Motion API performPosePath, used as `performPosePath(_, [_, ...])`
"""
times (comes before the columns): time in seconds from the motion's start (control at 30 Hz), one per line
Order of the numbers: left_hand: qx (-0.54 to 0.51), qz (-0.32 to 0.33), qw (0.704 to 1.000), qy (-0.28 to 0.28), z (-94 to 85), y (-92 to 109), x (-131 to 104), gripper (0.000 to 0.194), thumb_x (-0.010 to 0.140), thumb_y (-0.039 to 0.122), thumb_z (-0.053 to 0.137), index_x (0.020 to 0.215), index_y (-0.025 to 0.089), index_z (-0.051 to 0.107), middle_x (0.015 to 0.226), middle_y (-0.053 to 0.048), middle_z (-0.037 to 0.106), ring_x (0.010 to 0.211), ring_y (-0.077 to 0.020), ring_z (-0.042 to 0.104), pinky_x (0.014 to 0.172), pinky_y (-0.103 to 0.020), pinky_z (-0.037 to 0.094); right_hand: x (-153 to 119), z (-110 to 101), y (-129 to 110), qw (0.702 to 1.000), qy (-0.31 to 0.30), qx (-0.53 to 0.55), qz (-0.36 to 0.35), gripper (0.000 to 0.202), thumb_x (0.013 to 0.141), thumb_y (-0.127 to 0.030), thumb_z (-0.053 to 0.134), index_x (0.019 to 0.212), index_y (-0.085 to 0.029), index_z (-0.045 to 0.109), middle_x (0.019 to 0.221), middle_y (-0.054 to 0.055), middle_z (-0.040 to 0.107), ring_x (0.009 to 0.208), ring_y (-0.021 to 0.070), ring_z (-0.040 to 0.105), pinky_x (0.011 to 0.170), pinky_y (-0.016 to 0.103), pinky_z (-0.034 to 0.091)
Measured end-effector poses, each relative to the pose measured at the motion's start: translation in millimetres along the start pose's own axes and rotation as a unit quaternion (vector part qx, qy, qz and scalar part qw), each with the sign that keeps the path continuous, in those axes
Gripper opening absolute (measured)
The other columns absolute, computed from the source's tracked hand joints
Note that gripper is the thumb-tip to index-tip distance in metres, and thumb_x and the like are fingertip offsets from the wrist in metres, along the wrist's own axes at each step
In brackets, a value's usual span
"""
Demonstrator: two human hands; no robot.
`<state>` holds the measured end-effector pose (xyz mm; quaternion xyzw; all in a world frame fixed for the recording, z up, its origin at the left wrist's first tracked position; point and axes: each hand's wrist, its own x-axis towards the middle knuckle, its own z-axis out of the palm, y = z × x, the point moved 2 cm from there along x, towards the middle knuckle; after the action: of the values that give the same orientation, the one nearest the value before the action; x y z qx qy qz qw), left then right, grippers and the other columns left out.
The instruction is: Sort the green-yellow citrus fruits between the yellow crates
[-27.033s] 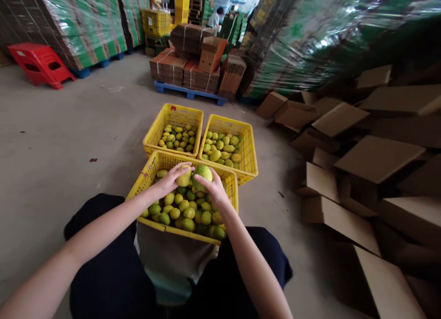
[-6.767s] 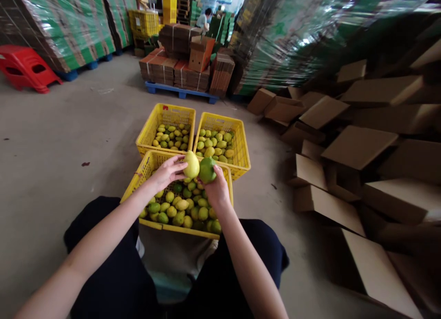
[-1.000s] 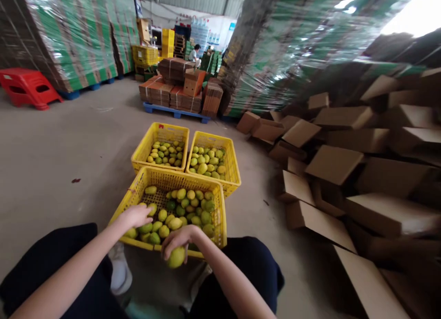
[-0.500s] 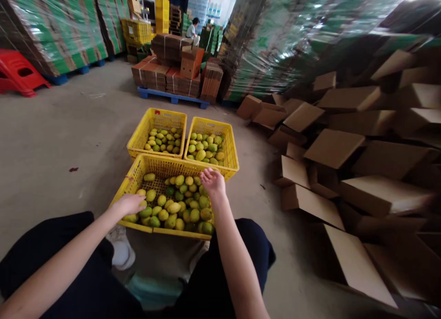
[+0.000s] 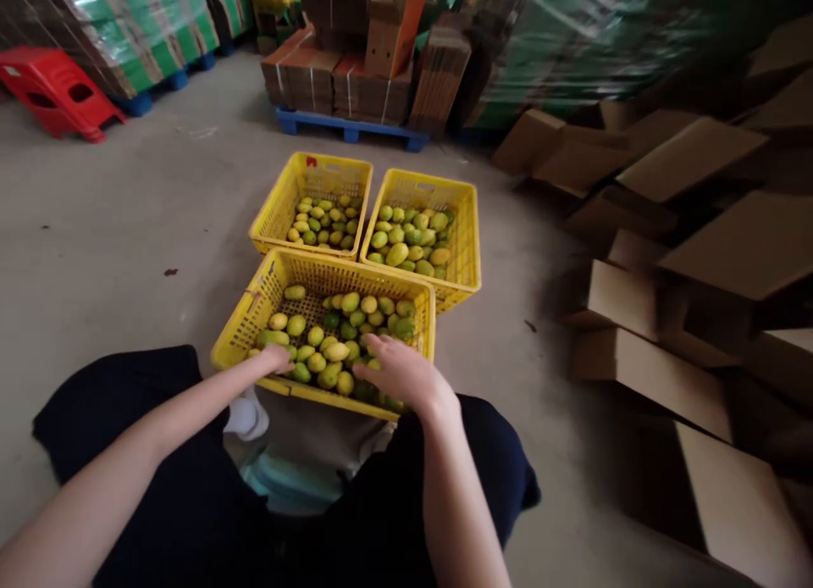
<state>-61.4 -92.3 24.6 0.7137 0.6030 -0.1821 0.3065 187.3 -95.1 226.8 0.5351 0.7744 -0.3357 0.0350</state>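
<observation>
A yellow plastic crate (image 5: 330, 266) stands on the floor before my knees, with many yellow-green lemons (image 5: 336, 351) in it. At its front left, my left hand (image 5: 274, 359) lies low over the fruit, its slightly blurred fingers stretched out and touching or close to the lemons. I see no lemon gripped there. Over the front right of the crate, my right hand (image 5: 403, 369) is palm down with fingers apart, close above the lemons and holding none. Some fruit is hidden beneath both hands.
Two more yellow crates with lemons, the back-left crate (image 5: 270, 207) and the back-right crate (image 5: 468, 232), stand just beyond. Cardboard boxes (image 5: 660, 376) pile up on the right. A blue pallet (image 5: 352, 129) bears flattened cartons. A red stool (image 5: 60, 92) is far left.
My right hand has turned from palm up at the crate's right side to palm down over the lemons. My left hand stays at the left front. The view has tilted down.
</observation>
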Motion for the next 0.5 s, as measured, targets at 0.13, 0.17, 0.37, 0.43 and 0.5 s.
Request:
performPosePath(0.13, [-0.029, -0.056, 0.997, -0.038, 10.4, 21, 32, 0.043, 0.089, 0.041, 0.06, 0.119, 0.011, 0.062, 0.114, -0.017, 0.066, 0.113, -0.0326, 0.058, 0.097, -0.043, 0.044, -3, -7, 31, 0.996, 0.005, -0.043, 0.078, 0.051, 0.095, -0.037, 0.048, 0.137, -0.009, 0.051, 0.124, 0.023, 0.065, 0.118, 0.0347, 0.062, 0.097, 0.043, 0.046])
performPosePath(0.17, [-0.041, -0.061, 0.997, -0.035, 10.7, 29, 41, 0.044, 0.092, 0.042, 0.057, 0.122, 0.01, 0.06, 0.119, -0.017, 0.064, 0.115, -0.0316, 0.056, 0.098, -0.042, 0.043, -1, -8, 36, 0.996, 0.015, -0.036, 0.083, 0.052, 0.095, -0.036, 0.048, 0.139, -0.009, 0.049, 0.126, 0.023, 0.064, 0.119, 0.0352, 0.062, 0.098, 0.044, 0.046])
performPosePath(0.37, [-0.088, -0.036, 0.995, -0.002, 18.5, 81, 73, 0.045, 0.09, 0.032, 0.058, 0.129, 0.01, 0.052, 0.134, -0.016, 0.054, 0.121, -0.0289, 0.053, 0.101, -0.034, 0.042, 7, -3, 64, 0.994, 0.048, 0.049, 0.082, 0.047, 0.088, -0.04, 0.058, 0.132, -0.021, 0.057, 0.121, 0.018, 0.068, 0.109, 0.0361, 0.066, 0.094, 0.048, 0.049])
performPosePath(0.43, [-0.092, -0.026, 0.995, -0.002, 22.4, 89, 74, 0.051, 0.081, 0.025, 0.067, 0.127, 0.009, 0.053, 0.135, -0.018, 0.053, 0.121, -0.0306, 0.054, 0.099, -0.034, 0.043, 6, -3, 70, 0.994, 0.055, 0.051, 0.082, 0.045, 0.088, -0.04, 0.058, 0.13, -0.023, 0.058, 0.117, 0.016, 0.069, 0.107, 0.0355, 0.066, 0.092, 0.049, 0.05])
performPosePath(0.5, [-0.091, -0.026, 0.996, -0.001, 20.8, 90, 73, 0.049, 0.077, 0.023, 0.071, 0.122, 0.009, 0.056, 0.131, -0.018, 0.056, 0.118, -0.0308, 0.057, 0.097, -0.034, 0.045, 3, -8, 74, 0.992, 0.067, 0.059, 0.088, 0.042, 0.088, -0.038, 0.058, 0.127, -0.023, 0.059, 0.116, 0.016, 0.069, 0.106, 0.0358, 0.066, 0.091, 0.05, 0.05])
